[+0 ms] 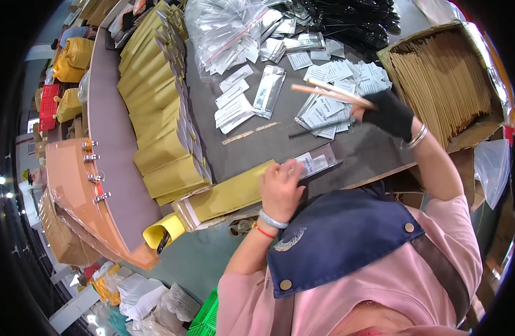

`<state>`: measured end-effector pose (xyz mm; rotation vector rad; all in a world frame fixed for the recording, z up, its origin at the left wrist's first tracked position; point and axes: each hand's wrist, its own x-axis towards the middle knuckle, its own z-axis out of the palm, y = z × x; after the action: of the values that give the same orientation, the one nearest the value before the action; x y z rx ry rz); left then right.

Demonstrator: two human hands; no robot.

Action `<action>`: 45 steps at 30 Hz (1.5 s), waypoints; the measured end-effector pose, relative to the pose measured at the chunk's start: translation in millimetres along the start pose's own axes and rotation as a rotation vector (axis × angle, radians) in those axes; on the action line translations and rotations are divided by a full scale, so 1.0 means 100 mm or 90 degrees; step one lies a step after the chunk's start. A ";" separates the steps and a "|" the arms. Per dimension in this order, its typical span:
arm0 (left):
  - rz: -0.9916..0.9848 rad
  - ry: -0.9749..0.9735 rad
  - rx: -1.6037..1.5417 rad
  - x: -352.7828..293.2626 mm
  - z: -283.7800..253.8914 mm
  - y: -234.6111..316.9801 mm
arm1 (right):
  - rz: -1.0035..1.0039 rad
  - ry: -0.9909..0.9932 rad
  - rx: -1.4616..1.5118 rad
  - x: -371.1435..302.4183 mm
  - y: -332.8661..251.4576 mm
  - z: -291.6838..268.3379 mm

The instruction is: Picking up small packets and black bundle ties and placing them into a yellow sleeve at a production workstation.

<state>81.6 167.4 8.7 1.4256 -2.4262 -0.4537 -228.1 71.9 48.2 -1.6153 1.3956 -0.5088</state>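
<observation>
My right hand (387,114), in a black fingerless glove, is closed around two thin wooden sticks (327,94), raised over a heap of printed cards (324,109). Near the table's front edge, my bare left hand (281,190) has its fingers loosely bent and slightly blurred over an olive-yellow envelope (229,193). Just right of those fingers lies a clear plastic sleeve (326,159) with a printed card in it; its left end is hidden by the hand. Whether the fingers pinch anything cannot be seen.
Overlapping olive-yellow envelopes (157,106) line the left side. A cardboard box (393,59) of wooden sticks stands right. Clear bags (224,28) and black plastic-wrapped items (352,22) lie at the back. A yellow holder (154,235) with a dark tool hangs at the front-left edge.
</observation>
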 end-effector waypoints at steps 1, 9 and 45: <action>0.051 -0.019 0.018 -0.06 0.05 0.01 | 0.037 -0.045 0.002 -0.06 0.10 0.12; 0.050 -0.051 -0.004 -0.26 -0.05 -0.11 | -0.164 0.070 -0.173 -0.34 0.02 0.77; -0.045 0.113 0.252 0.28 -1.16 -1.00 | -0.159 0.152 -0.384 -0.49 -0.18 0.61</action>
<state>193.2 82.5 75.3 1.6286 -2.4141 0.1466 -183.8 138.7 44.7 -2.2950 1.6336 -0.4591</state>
